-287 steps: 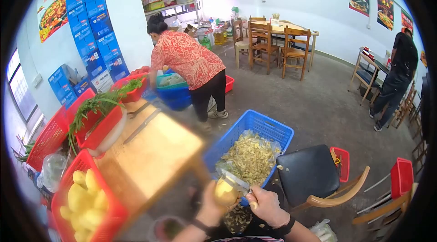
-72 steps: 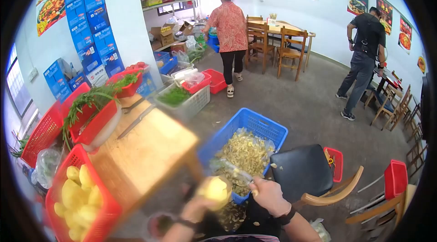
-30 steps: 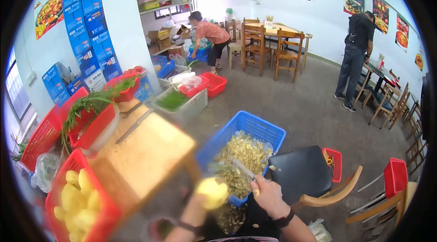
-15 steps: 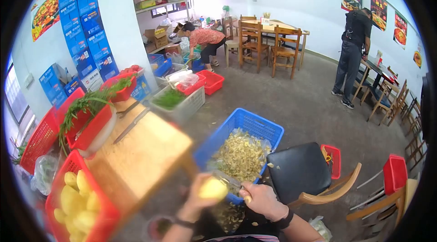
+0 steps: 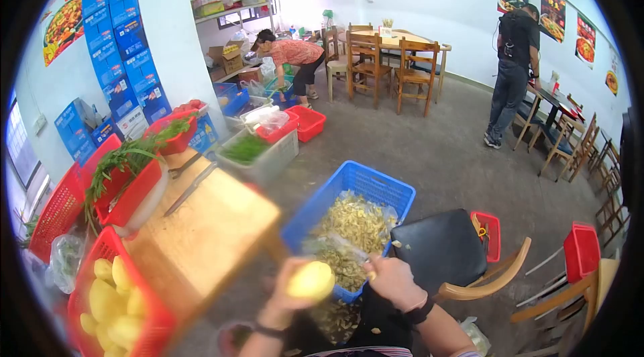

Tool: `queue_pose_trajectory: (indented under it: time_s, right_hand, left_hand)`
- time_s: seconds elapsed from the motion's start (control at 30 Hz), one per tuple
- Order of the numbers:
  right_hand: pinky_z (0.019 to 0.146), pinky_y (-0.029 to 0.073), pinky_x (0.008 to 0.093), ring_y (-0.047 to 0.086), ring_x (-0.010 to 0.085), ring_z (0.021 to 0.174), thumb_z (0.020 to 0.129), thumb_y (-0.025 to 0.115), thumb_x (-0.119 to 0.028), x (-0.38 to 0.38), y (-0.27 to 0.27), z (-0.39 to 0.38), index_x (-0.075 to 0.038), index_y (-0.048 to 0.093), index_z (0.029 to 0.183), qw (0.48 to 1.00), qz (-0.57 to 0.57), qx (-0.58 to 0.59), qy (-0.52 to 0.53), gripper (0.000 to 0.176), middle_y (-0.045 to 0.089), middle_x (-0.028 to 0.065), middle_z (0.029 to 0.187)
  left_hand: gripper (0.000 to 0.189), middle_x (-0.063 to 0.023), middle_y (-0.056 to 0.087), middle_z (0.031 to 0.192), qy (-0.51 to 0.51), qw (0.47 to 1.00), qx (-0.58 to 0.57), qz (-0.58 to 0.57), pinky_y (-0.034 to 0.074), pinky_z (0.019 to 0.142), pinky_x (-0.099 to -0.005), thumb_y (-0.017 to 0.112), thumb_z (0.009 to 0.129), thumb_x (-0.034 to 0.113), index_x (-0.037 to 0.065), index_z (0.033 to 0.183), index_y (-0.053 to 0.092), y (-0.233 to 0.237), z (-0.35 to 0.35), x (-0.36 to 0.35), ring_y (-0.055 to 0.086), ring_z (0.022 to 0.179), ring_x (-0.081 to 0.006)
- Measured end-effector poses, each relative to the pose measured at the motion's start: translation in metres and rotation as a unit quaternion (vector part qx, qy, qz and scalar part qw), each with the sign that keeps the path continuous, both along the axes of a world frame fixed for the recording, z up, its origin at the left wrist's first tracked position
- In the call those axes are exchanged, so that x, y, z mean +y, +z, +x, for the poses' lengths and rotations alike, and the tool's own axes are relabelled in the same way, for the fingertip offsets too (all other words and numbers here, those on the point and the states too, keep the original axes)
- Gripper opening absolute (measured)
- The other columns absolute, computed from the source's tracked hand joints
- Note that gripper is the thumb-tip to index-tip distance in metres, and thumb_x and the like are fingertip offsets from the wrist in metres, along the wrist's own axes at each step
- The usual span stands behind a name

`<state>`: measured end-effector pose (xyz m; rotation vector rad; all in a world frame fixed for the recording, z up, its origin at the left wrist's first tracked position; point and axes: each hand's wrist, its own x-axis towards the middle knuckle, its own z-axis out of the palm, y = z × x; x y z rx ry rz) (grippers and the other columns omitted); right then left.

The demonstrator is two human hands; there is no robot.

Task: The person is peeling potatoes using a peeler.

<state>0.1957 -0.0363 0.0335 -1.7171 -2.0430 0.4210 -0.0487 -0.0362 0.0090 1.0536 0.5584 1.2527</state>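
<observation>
A yellow, mostly peeled potato (image 5: 312,281) is gripped in my left hand (image 5: 284,290), low in the middle of the view. My right hand (image 5: 397,283) is wrapped round the handle of a peeler (image 5: 346,245), whose metal end is smeared by motion and stands apart from the potato. Below and beyond both hands is a blue plastic crate (image 5: 384,182) with a heap of pale peelings (image 5: 352,223) in it. Peeled potatoes (image 5: 111,296) fill a red basket (image 5: 157,310) at lower left.
A wooden table (image 5: 221,216) to the left bears a knife (image 5: 191,188) and red baskets of greens (image 5: 127,156). A black-seated chair (image 5: 439,246) stands right of the crate. One person (image 5: 295,58) bends over crates at the back; another (image 5: 516,68) stands by a table at right.
The peeler has swung up and away from the potato, with my right hand slightly higher. My left hand still holds the potato in nearly the same place. The view has shifted slightly.
</observation>
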Motion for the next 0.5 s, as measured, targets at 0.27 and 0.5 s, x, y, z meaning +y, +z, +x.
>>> queue_pose_trajectory:
  time_s: [0.27,0.5]
  right_hand:
    - [0.058,0.050,0.0517,0.064,0.0410,0.065,0.096,0.051,-0.035,-0.002,0.011,0.004,-0.009,0.058,0.099,0.999,-0.025,-0.034,0.008,0.027,0.062,0.0189,0.065]
    - [0.064,0.050,0.0509,0.063,0.0432,0.072,0.094,0.055,-0.030,-0.026,0.028,-0.015,-0.009,0.060,0.102,0.992,-0.044,0.070,0.093,0.023,0.063,0.0222,0.072]
  left_hand:
    - [0.081,-0.0177,0.062,0.117,-0.018,0.998,-0.042,-0.032,0.051,0.096,-0.0416,0.086,0.052,0.027,0.001,0.119,0.050,0.002,-0.002,-0.003,0.063,0.108,-0.0281]
    - [0.091,-0.0183,0.056,0.130,-0.066,0.994,-0.084,-0.014,0.051,0.095,-0.0482,0.085,0.059,0.016,0.009,0.139,0.042,-0.027,-0.013,0.004,0.056,0.119,-0.0344]
